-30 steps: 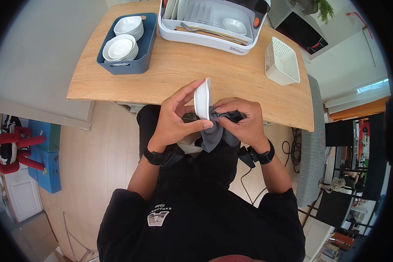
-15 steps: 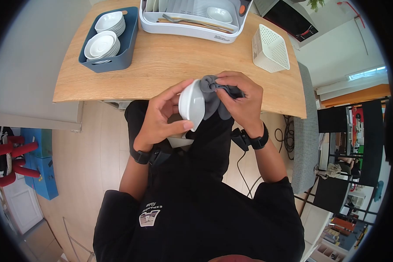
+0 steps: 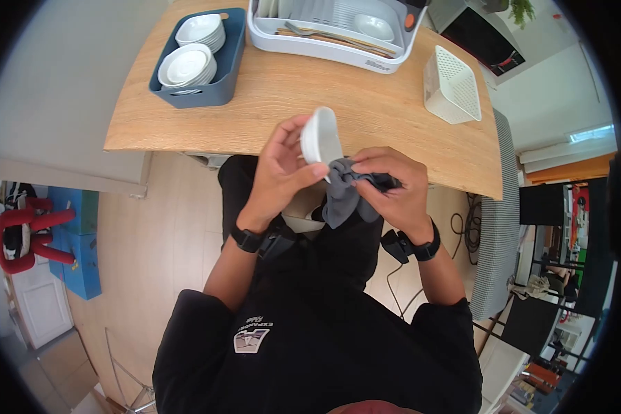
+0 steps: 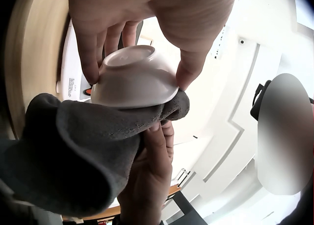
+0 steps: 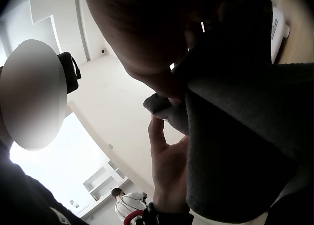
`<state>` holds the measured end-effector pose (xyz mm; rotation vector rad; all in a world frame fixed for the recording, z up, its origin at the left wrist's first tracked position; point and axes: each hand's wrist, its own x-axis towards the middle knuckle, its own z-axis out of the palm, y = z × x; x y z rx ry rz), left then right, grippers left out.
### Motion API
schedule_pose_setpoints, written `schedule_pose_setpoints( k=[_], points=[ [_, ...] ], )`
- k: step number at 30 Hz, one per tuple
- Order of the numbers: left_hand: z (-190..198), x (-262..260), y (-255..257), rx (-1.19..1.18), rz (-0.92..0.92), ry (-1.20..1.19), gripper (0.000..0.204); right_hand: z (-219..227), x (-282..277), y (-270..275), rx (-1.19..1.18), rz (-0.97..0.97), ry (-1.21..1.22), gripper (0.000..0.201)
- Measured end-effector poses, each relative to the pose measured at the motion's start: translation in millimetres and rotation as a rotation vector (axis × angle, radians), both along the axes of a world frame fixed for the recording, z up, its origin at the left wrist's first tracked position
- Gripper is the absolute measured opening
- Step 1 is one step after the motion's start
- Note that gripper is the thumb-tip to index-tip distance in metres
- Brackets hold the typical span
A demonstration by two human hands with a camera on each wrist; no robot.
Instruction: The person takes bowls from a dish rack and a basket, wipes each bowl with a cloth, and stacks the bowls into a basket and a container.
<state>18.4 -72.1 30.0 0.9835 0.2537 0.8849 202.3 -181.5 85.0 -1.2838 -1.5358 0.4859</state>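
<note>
A white bowl (image 3: pixel 319 136) is tilted on its side above the table's front edge, gripped at its rim by the left hand (image 3: pixel 277 172) between thumb and fingers. The right hand (image 3: pixel 399 188) pinches a bunched grey cloth (image 3: pixel 343 196) that touches the bowl's lower rim. In the left wrist view the bowl (image 4: pixel 137 80) shows its foot and outer wall, with the cloth (image 4: pixel 98 132) lying against its rim. The cloth (image 5: pixel 235 136) hides most of the bowl in the right wrist view.
On the wooden table (image 3: pixel 269 103), a blue bin (image 3: pixel 214 95) with stacked white bowls stands at the left. A white dish rack (image 3: pixel 324 50) holding dishes and utensils is at the back, and a perforated white basket (image 3: pixel 435 96) at the right.
Between the earlier frames and now the bowl has turned in the left hand, its opening now towards the right. The cloth has shifted from the bowl's upper side to its lower rim since half a second ago.
</note>
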Motion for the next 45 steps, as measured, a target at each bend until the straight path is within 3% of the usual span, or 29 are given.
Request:
schedule_pose_setpoints(
  k=[5, 8, 12, 15, 17, 19, 21, 25, 30, 32, 33, 36, 38, 39, 41, 45],
  points=[
    [2.7, -0.6, -3.6, 0.090, -0.065, 0.106, 0.077, -1.2, -3.5, 4.3, 0.055, -0.050, 0.032, 0.022],
    [8.3, -7.4, -5.3, 0.130, -0.164, 0.182, 0.080, -1.9, 0.8, 9.3, 0.050, -0.201, -0.082, 0.024],
    [11.9, -7.9, -6.5, 0.274, -0.075, 0.176, 0.081, -9.6, 2.1, 10.6, 0.052, -0.248, -0.133, 0.024],
    [16.9, -10.8, -7.1, -0.002, -0.041, -0.002, 0.082, -15.4, -0.2, 9.3, -0.002, -0.212, -0.146, 0.025],
    [6.9, -8.2, -5.0, 0.045, 0.120, -0.028, 0.073, -19.0, 1.2, 8.2, -0.010, -0.158, -0.084, 0.024],
    [5.1, -13.5, -3.0, -0.197, 0.098, -0.103, 0.068, -17.8, 11.3, 7.1, -0.011, -0.177, -0.054, 0.022],
    [-1.9, -18.4, 1.4, -0.251, 0.087, -0.136, 0.061, -29.9, 16.6, 7.7, -0.034, -0.250, 0.217, 0.022],
    [1.3, -9.7, -3.2, -0.323, 0.270, 0.024, 0.051, -36.2, 17.6, 6.1, -0.093, -0.205, 0.283, 0.023],
    [-0.5, 2.1, -7.0, -0.006, 0.299, 0.343, 0.041, -30.3, 7.8, 3.9, -0.096, -0.107, 0.315, 0.026],
    [7.5, 12.6, -11.5, 0.175, 0.512, 0.381, 0.039, -27.5, 4.5, 4.8, -0.094, -0.092, 0.328, 0.026],
    [4.4, 14.1, -11.4, 0.172, 0.511, 0.378, 0.039, -26.5, 4.6, 5.4, -0.088, -0.063, 0.342, 0.025],
    [-0.7, 12.1, -7.0, 0.118, 0.435, 0.289, 0.047, -25.7, 0.2, 5.0, -0.099, -0.045, 0.276, 0.026],
    [3.9, 1.2, -7.8, 0.084, 0.219, 0.297, 0.064, -28.8, -3.1, 6.7, -0.067, -0.057, 0.319, 0.026],
    [1.9, -0.6, -6.9, 0.087, 0.237, 0.303, 0.064, -30.5, -3.1, 7.8, -0.040, -0.082, 0.359, 0.026],
    [-2.7, 0.6, -7.6, 0.433, 0.229, 0.387, 0.083, -31.5, -1.4, 10.6, -0.031, -0.073, 0.358, 0.027],
    [8.5, -2.1, -15.4, 0.469, 0.220, 0.507, 0.092, -28.0, -2.6, 13.6, -0.017, -0.147, 0.301, 0.027]
  ],
)
